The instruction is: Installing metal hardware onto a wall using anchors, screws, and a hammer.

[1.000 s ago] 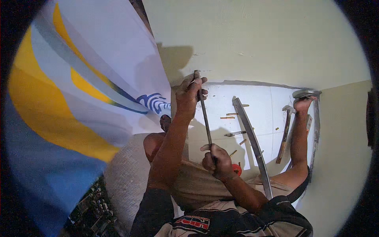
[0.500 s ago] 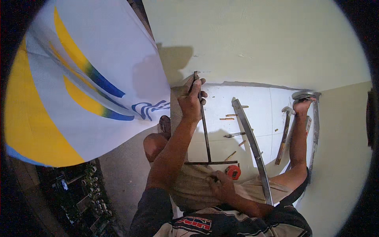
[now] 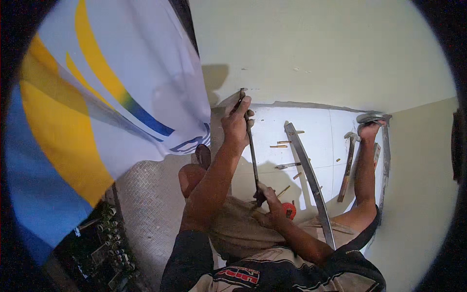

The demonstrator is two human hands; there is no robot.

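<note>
My left hand (image 3: 237, 124) is raised near the wall, its fingers closed around the upper part of a long dark T-handle wrench (image 3: 253, 155). The tool's far end sits close to a mark on the cream wall (image 3: 311, 48); whether it touches, I cannot tell. Lower down, my right hand (image 3: 269, 199) is closed on the crossbar end of the same wrench, covering most of the bar. Just right of that hand lies a round red tape measure (image 3: 289, 211), partly hidden by my wrist.
A long metal bar (image 3: 306, 168) slants across the white tiles. A hammer (image 3: 348, 168) lies beside my right leg (image 3: 366, 170); several thin brown rods (image 3: 278, 146) and a pen-like tool (image 3: 288, 166) are scattered about. To the left hangs a white, yellow and blue banner (image 3: 126, 63).
My right hand has moved up and left from above my lap onto the wrench's crossbar. The banner has shifted and billowed. My left hand stays near the wall.
</note>
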